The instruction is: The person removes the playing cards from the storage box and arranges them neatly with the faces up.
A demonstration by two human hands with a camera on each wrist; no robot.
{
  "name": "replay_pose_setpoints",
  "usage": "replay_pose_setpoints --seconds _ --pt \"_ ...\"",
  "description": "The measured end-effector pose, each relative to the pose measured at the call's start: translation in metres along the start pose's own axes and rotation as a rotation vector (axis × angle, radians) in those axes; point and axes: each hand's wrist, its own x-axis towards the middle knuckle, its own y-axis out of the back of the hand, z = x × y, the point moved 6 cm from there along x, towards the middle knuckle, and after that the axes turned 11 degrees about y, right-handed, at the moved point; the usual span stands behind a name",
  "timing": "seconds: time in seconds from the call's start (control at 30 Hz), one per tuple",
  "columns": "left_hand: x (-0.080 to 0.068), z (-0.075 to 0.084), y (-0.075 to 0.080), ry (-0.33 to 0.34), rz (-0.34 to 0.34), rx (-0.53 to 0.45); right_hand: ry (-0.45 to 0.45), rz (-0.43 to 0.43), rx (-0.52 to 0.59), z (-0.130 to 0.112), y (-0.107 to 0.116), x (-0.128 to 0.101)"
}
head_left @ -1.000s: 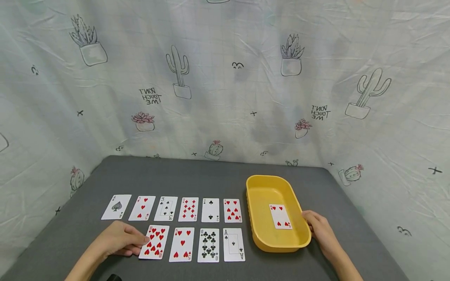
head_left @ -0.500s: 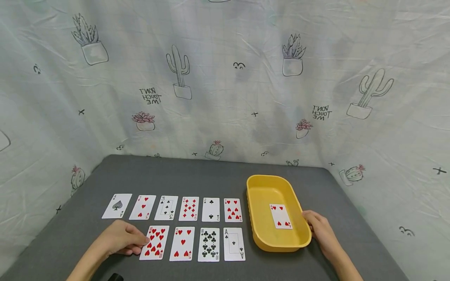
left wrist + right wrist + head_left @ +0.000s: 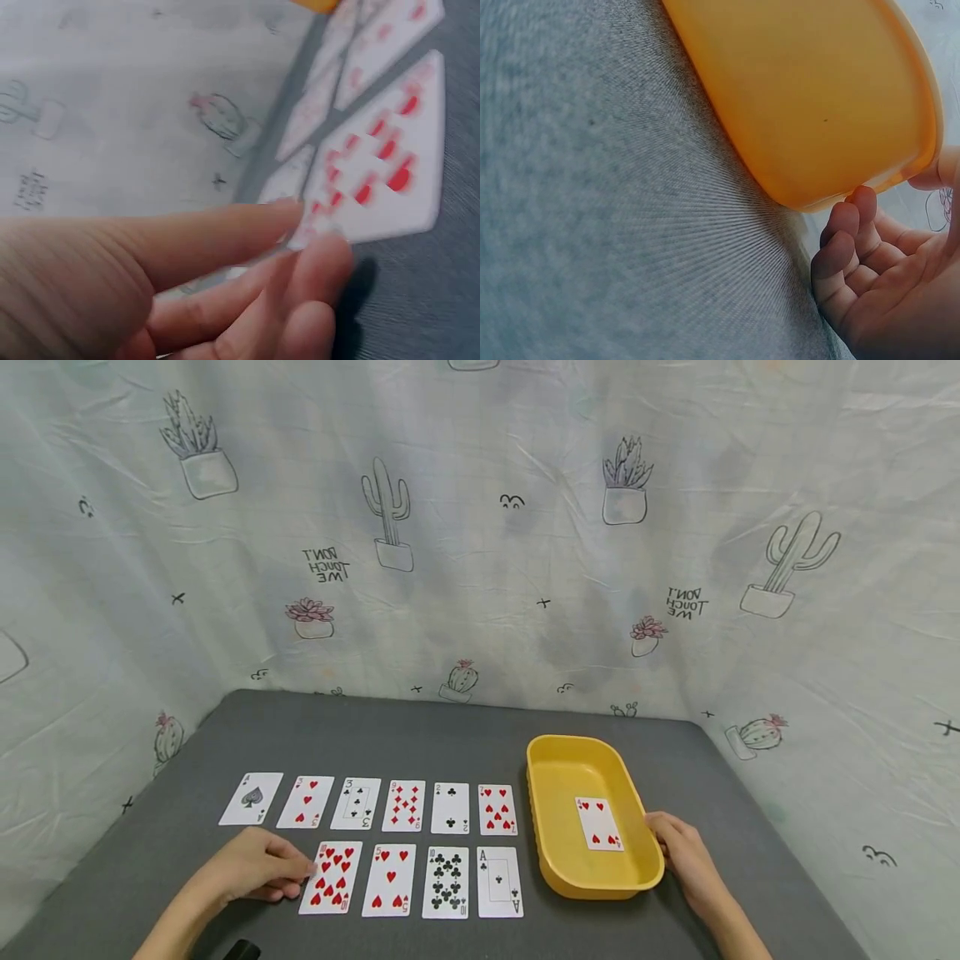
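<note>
At the left of the front row lies a ten of hearts playing card (image 3: 331, 878). My left hand (image 3: 253, 867) is at its left edge, fingertips pinching the edge in the left wrist view, where thumb and index finger (image 3: 247, 225) partly cover the card's near corner. On the right stands a yellow plastic tray (image 3: 543, 814), with a four of hearts (image 3: 598, 824) face up inside. My right hand (image 3: 686, 856) grips the tray's right rim. In the right wrist view, the thumb and curled fingers (image 3: 862, 202) meet the yellow wall; the thumb tip is partly hidden.
Beside the ten lie a five of hearts (image 3: 388, 881), ten of clubs (image 3: 446, 883) and ace of clubs (image 3: 498, 882). Several more face-up cards form a row behind, from an ace of spades (image 3: 251, 798) to a seven of hearts (image 3: 497, 810). A printed curtain (image 3: 465, 527) encloses the grey table (image 3: 420, 735).
My left hand has shifted very slightly left at the ten of hearts' edge. The cards stay in place, and my right hand keeps its grip on the tray. The head view moved a little.
</note>
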Motion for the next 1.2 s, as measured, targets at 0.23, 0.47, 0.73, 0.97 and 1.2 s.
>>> replay_pose_setpoints --seconds 0.23,0.47,0.73,0.97,1.2 --pt "-0.008 0.052 -0.04 -0.223 -0.118 -0.134 -0.003 0.008 0.016 0.006 0.001 -0.001" --pt "-0.012 0.158 -0.142 -0.391 -0.32 -0.142 -0.008 0.022 0.01 0.005 0.004 -0.003" --pt "0.038 0.232 -0.241 -0.163 -0.482 -0.426 0.0 0.011 0.036 0.011 0.001 -0.001" --pt "0.061 0.229 -0.281 0.035 -0.342 -0.417 0.021 0.018 0.059 0.008 -0.004 -0.002" --pt "0.062 0.227 -0.3 0.061 -0.277 -0.46 0.026 0.018 0.061 0.002 0.0 -0.002"
